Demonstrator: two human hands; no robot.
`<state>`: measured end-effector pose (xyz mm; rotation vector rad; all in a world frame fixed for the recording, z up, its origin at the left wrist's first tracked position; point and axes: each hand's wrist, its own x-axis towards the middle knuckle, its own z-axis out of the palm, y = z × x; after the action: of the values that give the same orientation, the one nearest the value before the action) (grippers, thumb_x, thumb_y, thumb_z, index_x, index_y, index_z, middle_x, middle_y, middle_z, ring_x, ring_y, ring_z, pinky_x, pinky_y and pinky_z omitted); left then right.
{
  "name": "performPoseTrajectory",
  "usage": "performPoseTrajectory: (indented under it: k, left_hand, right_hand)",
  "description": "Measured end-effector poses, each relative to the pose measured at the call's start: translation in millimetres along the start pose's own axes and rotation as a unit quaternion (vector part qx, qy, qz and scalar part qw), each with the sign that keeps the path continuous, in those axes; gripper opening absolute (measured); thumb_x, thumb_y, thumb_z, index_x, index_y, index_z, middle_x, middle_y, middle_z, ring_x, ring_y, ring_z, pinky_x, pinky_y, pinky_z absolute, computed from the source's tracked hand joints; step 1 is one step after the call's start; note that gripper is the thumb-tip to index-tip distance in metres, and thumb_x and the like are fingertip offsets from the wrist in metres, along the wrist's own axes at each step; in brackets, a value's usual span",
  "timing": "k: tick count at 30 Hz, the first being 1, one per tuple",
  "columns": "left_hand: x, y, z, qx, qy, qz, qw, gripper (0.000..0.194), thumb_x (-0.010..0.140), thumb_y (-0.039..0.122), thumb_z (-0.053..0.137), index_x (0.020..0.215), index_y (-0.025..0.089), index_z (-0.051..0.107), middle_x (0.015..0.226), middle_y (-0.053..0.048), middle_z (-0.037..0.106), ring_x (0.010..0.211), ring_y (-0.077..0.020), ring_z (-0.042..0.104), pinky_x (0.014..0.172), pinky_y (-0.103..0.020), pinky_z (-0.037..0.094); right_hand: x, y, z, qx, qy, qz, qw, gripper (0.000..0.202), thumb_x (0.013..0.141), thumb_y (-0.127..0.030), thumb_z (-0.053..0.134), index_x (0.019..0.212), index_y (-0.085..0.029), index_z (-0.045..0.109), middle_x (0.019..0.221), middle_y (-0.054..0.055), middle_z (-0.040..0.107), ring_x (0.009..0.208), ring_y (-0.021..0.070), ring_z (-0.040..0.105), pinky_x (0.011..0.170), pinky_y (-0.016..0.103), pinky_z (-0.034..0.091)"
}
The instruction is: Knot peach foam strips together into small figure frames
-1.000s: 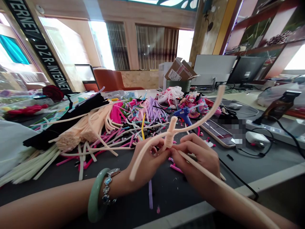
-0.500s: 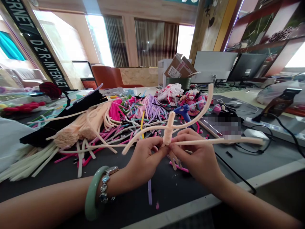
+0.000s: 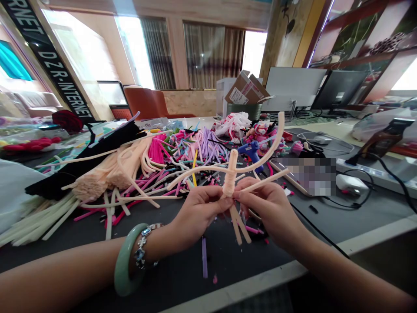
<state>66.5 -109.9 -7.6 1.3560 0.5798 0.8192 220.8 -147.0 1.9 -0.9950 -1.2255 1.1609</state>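
Note:
Between my hands, above the dark table, stands a small peach pipe-cleaner figure (image 3: 230, 182) with a wrapped body, two long curved arms and two straight ends hanging below. My left hand (image 3: 203, 208) pinches it at the lower end of the wrapping, thumb in front. My right hand (image 3: 265, 206) is closed at the figure's right side, its fingertips gripping a loose peach pipe cleaner (image 3: 269, 179) that runs out to the right from the body. Part of that strand is hidden behind the fingers.
Peach pipe-cleaner bundles (image 3: 107, 174) lie at left, beside pale green ones (image 3: 42, 221). Loose coloured stems (image 3: 208, 145) cover the table's middle. Behind the figure lies a blue glue gun (image 3: 252, 152). At right are a phone (image 3: 299, 174), a white charger (image 3: 351, 184) and cables.
The loose pipe cleaner stretched far to the right before; now its visible end is shorter and angled upward. My right hand has turned slightly, and the two lower ends show more.

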Motion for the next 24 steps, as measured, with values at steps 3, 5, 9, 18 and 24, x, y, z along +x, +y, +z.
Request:
performPoseTrajectory:
  k: [3,5,9,18,24]
  left_hand:
    - [0.6,-1.8,-0.1,-0.04,0.004,-0.001,0.999,0.013,0.073,0.026,0.068,0.074,0.013,0.068,0.065,-0.001,0.061,0.061,-0.0099,0.052,0.06,-0.022,0.04]
    - [0.9,-2.6,-0.5,-0.049,0.003,0.006,0.999,0.011,0.073,0.025,0.069,0.078,0.015,0.071,0.066,-0.001,0.063,0.06,-0.0094,0.053,0.059,-0.021,0.04]
    - [1.7,-2.4,-1.6,-0.054,-0.01,0.016,0.998,0.008,0.075,0.021,0.067,0.078,0.016,0.072,0.066,0.0,0.065,0.06,-0.0091,0.055,0.06,-0.021,0.042]
    - [1.7,4.0,-6.1,-0.04,-0.042,0.04,0.998,0.009,0.078,0.018,0.064,0.08,0.014,0.071,0.067,-0.001,0.065,0.061,-0.0094,0.058,0.062,-0.021,0.046]
    - [3.7,5.4,-7.1,-0.056,0.01,0.012,0.998,0.013,0.075,0.024,0.068,0.072,0.012,0.067,0.062,-0.001,0.061,0.056,-0.0078,0.054,0.055,-0.018,0.041]
  right_hand:
    - [0.6,1.0,-1.2,-0.001,0.004,0.016,1.0,0.016,0.071,-0.029,0.068,0.074,-0.013,0.062,0.059,-0.003,0.055,0.048,0.0062,0.047,0.045,0.019,0.037]
    - [1.5,2.9,-1.9,0.005,0.008,0.027,1.0,0.018,0.071,-0.03,0.069,0.076,-0.014,0.062,0.059,-0.004,0.054,0.048,0.0059,0.046,0.045,0.019,0.035]
    - [2.9,8.7,-2.9,0.053,-0.009,0.06,0.997,0.018,0.07,-0.029,0.071,0.079,-0.016,0.062,0.063,-0.004,0.055,0.05,0.0053,0.045,0.049,0.019,0.037]
    - [1.6,5.4,-3.0,0.026,-0.029,0.101,0.994,0.027,0.07,-0.038,0.07,0.079,-0.015,0.061,0.06,-0.004,0.053,0.051,0.0068,0.047,0.048,0.02,0.037]
    - [-2.6,-4.7,-6.9,-0.375,0.032,-0.064,0.924,0.045,0.08,-0.053,0.053,0.054,-0.018,0.047,0.046,-0.004,0.046,0.043,0.0088,0.041,0.043,0.024,0.028]
